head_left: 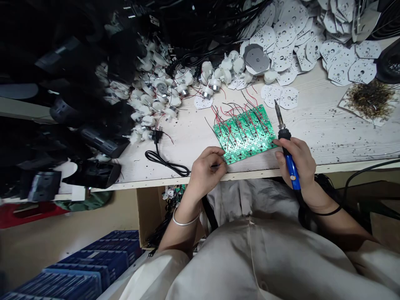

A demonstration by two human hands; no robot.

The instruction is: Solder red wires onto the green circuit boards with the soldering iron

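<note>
The green circuit board [245, 133] lies mid-frame on the counter [318, 129], between my grips; my right grip [295, 160] is closed around a blue-handled soldering iron [290, 166]; my left grip [208, 168] curls loosely against the board's lower edge.

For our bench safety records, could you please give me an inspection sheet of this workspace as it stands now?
Surface: white wood-grain workbench, speckled with debris.
Work items: green circuit board panel carrying red and black wires.
Clutter: round white printed boards, small white motors, brownish clippings.
Hands: left hand touches the panel's near edge; right hand holds a blue-handled soldering iron.
Cables: coiled black power cord.
Surroundings: blue crates on the floor below.
</note>
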